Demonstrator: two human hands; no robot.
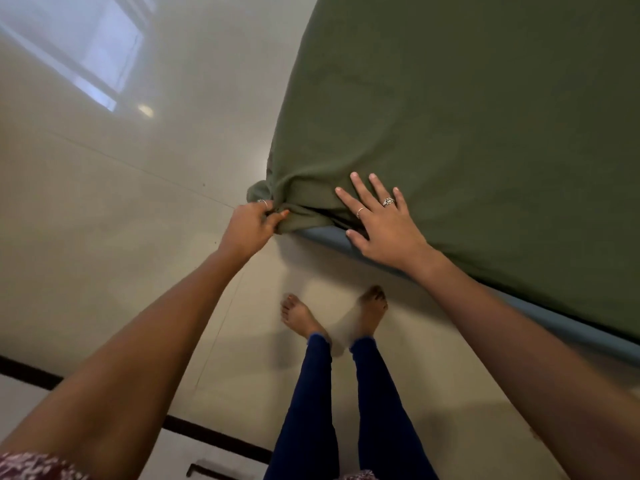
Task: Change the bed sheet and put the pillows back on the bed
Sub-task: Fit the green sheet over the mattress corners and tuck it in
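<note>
At the bed corner, head view: green bed sheet (467, 116) covers the mattress top and fills the upper right, bunched into folds at the near corner. Left hand (251, 225) pinches the gathered sheet at that corner, fingers and thumb curled round the fabric, ring visible on 1 finger. Right hand (382, 220) lies flat on the sheet just beside the corner, fingers spread and straight, palm pressing down near the edge, 2 rings showing. Blue mattress edge (322, 235) shows under the sheet between the 2 hands and runs on toward the lower right. Both arms reach forward, bare. Below, 2 bare feet (299, 315) on the pale tiled floor (104, 220), legs in dark blue leggings (304, 410). Window reflection (104, 53) on the floor, upper left. No pillows in view.
</note>
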